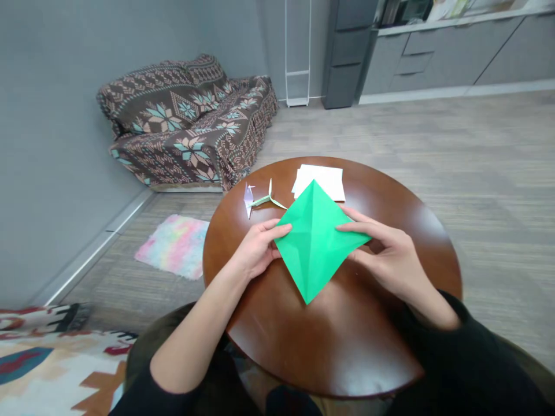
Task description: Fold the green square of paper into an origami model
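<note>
A square sheet of green paper (310, 242), turned so that its corners point up, down and sideways, is held above the round table. Crease lines run across it, the clearest from top corner to bottom corner. My left hand (263, 245) pinches the left corner, thumb on top. At the right corner, my right hand (381, 245) grips the paper with fingers on both faces. Behind the paper lies a stack of white paper (319, 176), partly covered by the green sheet. Left of that stack are a pale green folded paper figure (264, 199) and a pale purple folded paper figure (248, 197).
The brown round table (347, 352) stands before me. A sofa with a patterned cover (186, 121) is at the back left, with a pastel fluffy mat (176, 245) on the floor nearby. Grey cabinets (451, 58) line the far right wall.
</note>
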`<state>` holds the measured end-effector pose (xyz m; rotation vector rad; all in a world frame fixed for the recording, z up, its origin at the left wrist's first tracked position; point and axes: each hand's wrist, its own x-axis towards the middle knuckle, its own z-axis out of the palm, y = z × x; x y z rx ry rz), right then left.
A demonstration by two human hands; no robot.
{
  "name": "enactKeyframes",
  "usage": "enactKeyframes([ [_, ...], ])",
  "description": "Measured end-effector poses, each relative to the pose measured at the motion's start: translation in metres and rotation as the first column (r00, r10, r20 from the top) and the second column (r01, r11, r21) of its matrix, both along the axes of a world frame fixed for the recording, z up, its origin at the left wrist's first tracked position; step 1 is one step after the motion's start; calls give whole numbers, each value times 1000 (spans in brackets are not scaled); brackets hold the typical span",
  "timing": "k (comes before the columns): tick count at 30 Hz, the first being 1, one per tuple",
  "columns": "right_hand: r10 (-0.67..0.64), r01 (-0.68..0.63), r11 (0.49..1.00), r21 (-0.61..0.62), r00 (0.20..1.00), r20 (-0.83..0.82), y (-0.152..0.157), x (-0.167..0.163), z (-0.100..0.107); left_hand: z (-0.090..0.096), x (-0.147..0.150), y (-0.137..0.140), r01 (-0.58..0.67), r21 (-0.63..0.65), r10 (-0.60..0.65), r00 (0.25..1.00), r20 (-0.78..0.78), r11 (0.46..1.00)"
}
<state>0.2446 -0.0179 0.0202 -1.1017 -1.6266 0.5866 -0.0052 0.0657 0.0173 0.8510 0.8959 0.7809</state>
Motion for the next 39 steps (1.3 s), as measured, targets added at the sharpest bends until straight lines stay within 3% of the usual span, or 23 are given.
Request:
enactKeyframes([
  [5,4,-6,998,62,1000,28,2,1,1,0,0,1,-52,-25,52,999,-16,998],
  [10,-17,5,989,149,997,76,1,0,2,-1,2,1,-142,40,143,989,-23,989],
  [15,-42,40,998,52,998,43,-2,-5,0,-4,6,-3,-149,248,167,985,-52,957],
  [22,-4,-6,995,-97,994,-110,-2,-6,-1,0,6,-6,-94,545,262,935,-238,833],
  [24,-4,-18,992,-124,984,-178,-1,-6,-1,1,7,-6,-81,551,241,944,-224,830],
  [28,40,-107,980,-167,931,-362,2,-7,-1,-1,8,-8,-38,450,98,989,-110,892],
  [31,58,-146,971,-189,912,-407,3,-7,0,-2,9,-9,-28,417,66,995,-75,908],
  [39,78,-178,957,-229,918,-389,4,-1,-2,0,7,-7,-8,537,161,958,-238,843],
])
